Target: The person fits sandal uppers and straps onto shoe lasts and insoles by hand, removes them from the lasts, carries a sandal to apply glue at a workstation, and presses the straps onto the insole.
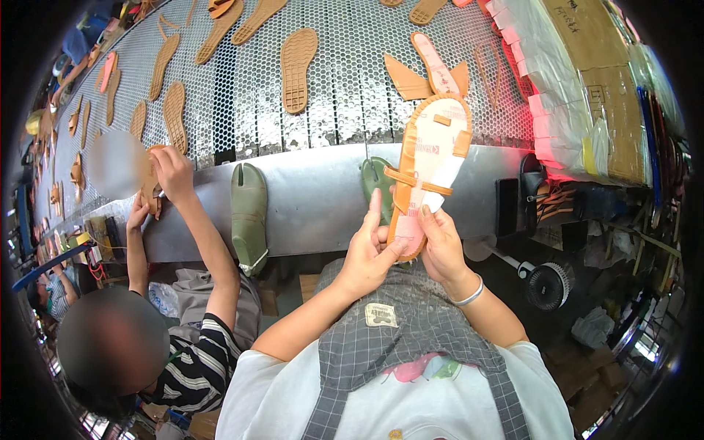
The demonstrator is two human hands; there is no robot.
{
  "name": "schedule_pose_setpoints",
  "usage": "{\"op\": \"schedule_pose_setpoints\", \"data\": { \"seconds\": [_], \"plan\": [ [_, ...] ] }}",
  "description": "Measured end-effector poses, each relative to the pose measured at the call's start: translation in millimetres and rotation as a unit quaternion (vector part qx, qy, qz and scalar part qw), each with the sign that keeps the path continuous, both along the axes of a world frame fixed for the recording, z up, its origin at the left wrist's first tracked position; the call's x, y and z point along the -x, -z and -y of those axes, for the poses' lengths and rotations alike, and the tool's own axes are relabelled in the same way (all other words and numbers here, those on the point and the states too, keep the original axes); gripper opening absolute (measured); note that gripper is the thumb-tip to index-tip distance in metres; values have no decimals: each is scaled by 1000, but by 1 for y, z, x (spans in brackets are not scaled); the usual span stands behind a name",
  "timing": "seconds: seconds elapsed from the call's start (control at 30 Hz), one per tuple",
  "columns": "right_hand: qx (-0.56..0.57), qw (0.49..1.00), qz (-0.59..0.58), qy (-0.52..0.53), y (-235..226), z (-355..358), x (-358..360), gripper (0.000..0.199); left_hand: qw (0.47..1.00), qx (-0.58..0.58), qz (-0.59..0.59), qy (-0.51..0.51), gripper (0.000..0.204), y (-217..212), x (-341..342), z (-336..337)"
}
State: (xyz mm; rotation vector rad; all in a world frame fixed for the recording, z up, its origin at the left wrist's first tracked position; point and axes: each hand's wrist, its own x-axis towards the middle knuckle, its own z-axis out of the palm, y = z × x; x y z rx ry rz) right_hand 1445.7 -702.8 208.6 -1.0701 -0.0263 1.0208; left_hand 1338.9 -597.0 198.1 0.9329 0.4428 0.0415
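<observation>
Head view: both hands grip one tan sandal (429, 172), sole side up, held above the lap in front of the metal conveyor edge (308, 198). Left hand (369, 253) pinches the heel end, index finger raised along the sole's side. Right hand (440, 246) clasps the heel from the right, thumb on the white insole paper. Tan straps cross the sandal. More soles (297, 70) lie on the perforated belt (352, 88). A green shoe last (249, 216) stands at the edge. A co-worker's hands (165, 180) work on another sole at left.
</observation>
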Motion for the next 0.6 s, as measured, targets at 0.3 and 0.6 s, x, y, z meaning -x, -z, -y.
{"op": "schedule_pose_setpoints", "data": {
  "seconds": [0.3, 0.6],
  "plan": [
    [-8, 992, 122, 8, -33, 63, -47, 43, 975, -149, -36, -161, 90, 17, -22, -19],
    [-495, 836, 231, 60, -167, 137, -32, 62, 976, -105, -89, -168, 89, 20, -91, -3]
  ]
}}
